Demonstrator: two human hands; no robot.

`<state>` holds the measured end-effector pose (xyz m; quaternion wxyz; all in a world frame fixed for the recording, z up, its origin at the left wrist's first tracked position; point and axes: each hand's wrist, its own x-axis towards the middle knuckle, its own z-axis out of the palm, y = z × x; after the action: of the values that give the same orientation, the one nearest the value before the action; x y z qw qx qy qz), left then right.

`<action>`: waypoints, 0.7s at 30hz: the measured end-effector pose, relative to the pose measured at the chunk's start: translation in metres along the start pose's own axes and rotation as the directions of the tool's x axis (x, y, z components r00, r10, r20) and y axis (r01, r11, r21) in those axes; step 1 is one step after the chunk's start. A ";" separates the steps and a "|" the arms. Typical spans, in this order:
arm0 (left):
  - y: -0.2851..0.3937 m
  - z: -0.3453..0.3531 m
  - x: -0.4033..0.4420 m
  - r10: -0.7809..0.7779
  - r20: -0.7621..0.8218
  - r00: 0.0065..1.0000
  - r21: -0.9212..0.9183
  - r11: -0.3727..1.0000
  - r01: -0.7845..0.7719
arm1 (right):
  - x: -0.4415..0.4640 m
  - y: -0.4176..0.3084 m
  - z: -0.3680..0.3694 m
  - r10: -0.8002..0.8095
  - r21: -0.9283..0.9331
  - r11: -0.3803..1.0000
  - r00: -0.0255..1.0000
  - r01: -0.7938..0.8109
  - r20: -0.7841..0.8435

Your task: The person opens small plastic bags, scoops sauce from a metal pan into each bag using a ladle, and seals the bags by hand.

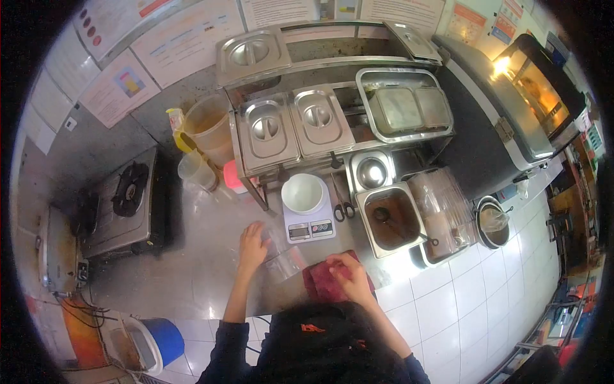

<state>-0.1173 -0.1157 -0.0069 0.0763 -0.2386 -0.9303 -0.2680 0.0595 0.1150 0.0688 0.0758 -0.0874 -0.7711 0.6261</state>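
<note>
My left hand [253,245] rests at the left edge of a clear plastic bag [281,256] on the steel counter, its fingers slightly apart. On a folded dark red cloth [323,281] at the counter's front edge lies my right hand [348,274], fingers spread. Just beyond the bag stands a white digital scale [311,230] with a white bowl [303,194] on it. Black-handled scissors [344,211] lie right of the scale. Farther right is a steel pan [391,221] holding brown contents and a utensil.
A gas stove [131,198] stands at the left, near plastic jugs [210,131]. Lidded steel pans [265,131] sit on a rack behind the scale. Stacked clear plastic containers [441,214] are at the right. A blue bucket [163,342] is below the counter.
</note>
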 end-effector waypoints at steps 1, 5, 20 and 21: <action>0.003 0.007 0.004 -0.003 -0.002 1.000 0.002 1.000 0.003 | 0.000 0.001 0.001 -0.020 -0.012 1.000 1.000 0.020 0.005; -0.003 0.027 0.018 -0.138 0.124 0.983 -0.036 0.989 0.143 | 0.002 0.003 0.004 -0.095 -0.080 0.992 0.995 0.096 0.020; 0.041 -0.062 0.015 0.009 0.411 0.912 -0.696 0.649 0.307 | 0.060 0.008 0.060 -0.018 0.293 0.956 0.998 0.001 0.057; 0.048 -0.060 0.017 0.068 0.439 0.896 -0.705 0.645 0.296 | 0.062 0.011 0.060 -0.019 0.293 0.956 0.998 0.002 0.056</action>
<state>-0.1079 -0.1057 0.0703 -0.2531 -0.2402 -0.7392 -0.5760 -0.0144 0.0740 0.0465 0.0688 -0.0529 -0.6724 0.7351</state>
